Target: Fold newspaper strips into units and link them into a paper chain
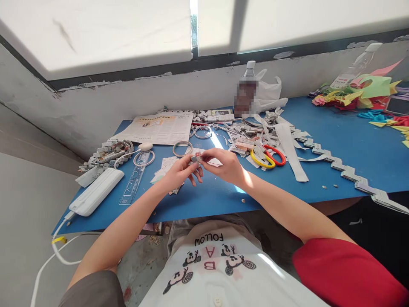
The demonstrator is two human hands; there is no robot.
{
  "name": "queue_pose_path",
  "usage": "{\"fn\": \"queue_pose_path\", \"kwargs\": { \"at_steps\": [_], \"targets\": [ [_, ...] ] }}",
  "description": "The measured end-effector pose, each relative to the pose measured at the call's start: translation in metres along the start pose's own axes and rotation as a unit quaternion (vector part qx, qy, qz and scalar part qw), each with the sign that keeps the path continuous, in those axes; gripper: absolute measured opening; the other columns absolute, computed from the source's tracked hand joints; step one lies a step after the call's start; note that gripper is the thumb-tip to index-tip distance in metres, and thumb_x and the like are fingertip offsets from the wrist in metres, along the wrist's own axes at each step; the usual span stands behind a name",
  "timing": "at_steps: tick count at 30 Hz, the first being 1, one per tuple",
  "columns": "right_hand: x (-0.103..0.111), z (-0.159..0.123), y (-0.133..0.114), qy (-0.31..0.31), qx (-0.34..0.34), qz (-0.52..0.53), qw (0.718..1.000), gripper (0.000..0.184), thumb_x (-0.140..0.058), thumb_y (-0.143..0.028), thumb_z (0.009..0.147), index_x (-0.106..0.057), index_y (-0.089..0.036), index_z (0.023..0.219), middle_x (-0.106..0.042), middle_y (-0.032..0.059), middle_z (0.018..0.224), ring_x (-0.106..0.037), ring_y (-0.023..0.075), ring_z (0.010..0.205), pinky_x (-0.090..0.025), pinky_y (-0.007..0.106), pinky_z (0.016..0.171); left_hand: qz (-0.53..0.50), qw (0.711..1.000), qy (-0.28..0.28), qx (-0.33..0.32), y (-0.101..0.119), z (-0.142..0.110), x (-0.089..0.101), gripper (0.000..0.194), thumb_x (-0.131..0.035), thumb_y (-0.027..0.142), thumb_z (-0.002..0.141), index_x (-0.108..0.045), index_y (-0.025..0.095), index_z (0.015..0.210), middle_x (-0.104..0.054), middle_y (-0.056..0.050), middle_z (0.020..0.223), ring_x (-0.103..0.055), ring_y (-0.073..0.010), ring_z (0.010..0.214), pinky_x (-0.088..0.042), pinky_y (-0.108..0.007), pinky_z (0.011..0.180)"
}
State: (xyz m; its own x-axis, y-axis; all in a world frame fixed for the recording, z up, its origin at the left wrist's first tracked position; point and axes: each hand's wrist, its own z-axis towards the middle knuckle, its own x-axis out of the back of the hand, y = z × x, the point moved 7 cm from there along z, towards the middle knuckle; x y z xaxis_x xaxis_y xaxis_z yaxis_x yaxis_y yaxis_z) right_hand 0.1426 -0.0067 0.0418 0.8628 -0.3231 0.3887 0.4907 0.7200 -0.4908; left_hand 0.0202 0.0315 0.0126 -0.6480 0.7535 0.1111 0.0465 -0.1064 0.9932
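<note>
A small folded piece of newspaper [196, 158] is pinched between my two hands above the front middle of the blue table. My left hand [181, 172] has its thumb and fingers closed on the piece from the left, with some fingers curled below. From the right, my right hand [223, 164] grips the same piece between thumb and fingertips. Below and behind my hands lie loose paper pieces [168, 163]. Just beyond them rests a roll of tape or thin ring [182, 149]. Scissors with red and yellow handles [267, 157] lie right of my right hand.
A newspaper sheet [159, 128], paper scraps [246, 134] and a dark-filled bottle [246, 91] stand or lie at the back. A white power strip [96, 192] and clear ruler [136, 179] are left. A folded-paper zigzag chain [348, 170] crosses the right side toward the front edge.
</note>
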Motion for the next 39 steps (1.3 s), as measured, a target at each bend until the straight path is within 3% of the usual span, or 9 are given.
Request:
{"fn": "queue_pose_path", "kwargs": {
  "at_steps": [4,9,16,22,31,35,39],
  "targets": [
    [0.001,0.001,0.000,0.016,-0.030,0.024,0.999,0.010,-0.061,-0.026,0.084,-0.064,-0.020,0.091,-0.071,0.0037,0.079,-0.066,0.0148,0.068,-0.058,0.030,0.067,0.017,1.000,-0.014,0.009,0.002,-0.001,-0.001,0.032,-0.058,0.046,0.087,-0.054,0.017,0.099,-0.062,-0.002,0.076,-0.066,-0.0143,0.062,-0.052,-0.022,0.049],
    [-0.003,0.001,0.009,-0.013,-0.112,0.098,0.989,0.014,-0.067,-0.027,0.079,-0.064,-0.019,0.090,-0.071,0.0035,0.081,-0.066,0.0148,0.070,-0.058,0.031,0.070,0.023,0.999,-0.004,0.028,-0.004,0.001,0.002,0.034,-0.059,0.046,0.086,-0.052,0.017,0.104,-0.064,-0.002,0.076,-0.067,-0.0159,0.064,-0.052,-0.023,0.050],
    [-0.017,-0.005,0.040,-0.076,-0.310,0.253,0.913,0.033,-0.077,-0.037,0.070,-0.065,-0.015,0.090,-0.071,0.0051,0.083,-0.064,0.0143,0.068,-0.054,0.030,0.063,0.039,0.998,0.013,0.040,-0.009,0.001,0.006,0.038,-0.061,0.047,0.084,-0.057,0.015,0.104,-0.070,-0.008,0.086,-0.069,-0.0210,0.081,-0.056,-0.026,0.056],
    [-0.027,-0.012,0.049,-0.124,-0.388,0.296,0.864,0.029,-0.081,-0.036,0.063,-0.069,-0.013,0.077,-0.069,0.0037,0.070,-0.061,0.0135,0.063,-0.049,0.029,0.061,0.058,0.997,-0.009,0.051,-0.011,0.001,0.007,0.048,-0.049,0.056,0.088,-0.067,0.012,0.098,-0.072,-0.013,0.089,-0.069,-0.0215,0.081,-0.057,-0.027,0.060],
    [-0.031,-0.017,0.052,-0.144,-0.438,0.294,0.837,0.023,-0.079,-0.031,0.065,-0.068,-0.013,0.074,-0.066,0.0017,0.065,-0.057,0.0104,0.057,-0.049,0.026,0.058,0.119,0.991,-0.002,0.057,-0.013,0.002,0.006,0.040,-0.054,0.052,0.087,-0.068,0.015,0.087,-0.074,-0.008,0.078,-0.071,-0.0202,0.073,-0.055,-0.024,0.054],
    [-0.033,-0.014,0.048,-0.163,-0.396,0.278,0.860,0.027,-0.075,-0.039,0.071,-0.068,-0.014,0.077,-0.066,0.0023,0.068,-0.058,0.0111,0.059,-0.049,0.026,0.057,0.125,0.990,0.010,0.058,-0.012,0.003,0.006,0.039,-0.055,0.051,0.085,-0.070,0.016,0.084,-0.073,-0.007,0.074,-0.071,-0.0198,0.069,-0.055,-0.025,0.052],
    [-0.024,-0.010,0.051,-0.117,-0.354,0.203,0.906,0.025,-0.069,-0.039,0.076,-0.064,-0.015,0.073,-0.062,0.0002,0.064,-0.053,0.0095,0.054,-0.043,0.025,0.053,0.048,0.996,0.011,0.073,-0.012,0.004,0.006,0.041,-0.063,0.051,0.080,-0.070,0.015,0.098,-0.074,-0.009,0.088,-0.072,-0.0242,0.081,-0.058,-0.029,0.060]
  ]
}}
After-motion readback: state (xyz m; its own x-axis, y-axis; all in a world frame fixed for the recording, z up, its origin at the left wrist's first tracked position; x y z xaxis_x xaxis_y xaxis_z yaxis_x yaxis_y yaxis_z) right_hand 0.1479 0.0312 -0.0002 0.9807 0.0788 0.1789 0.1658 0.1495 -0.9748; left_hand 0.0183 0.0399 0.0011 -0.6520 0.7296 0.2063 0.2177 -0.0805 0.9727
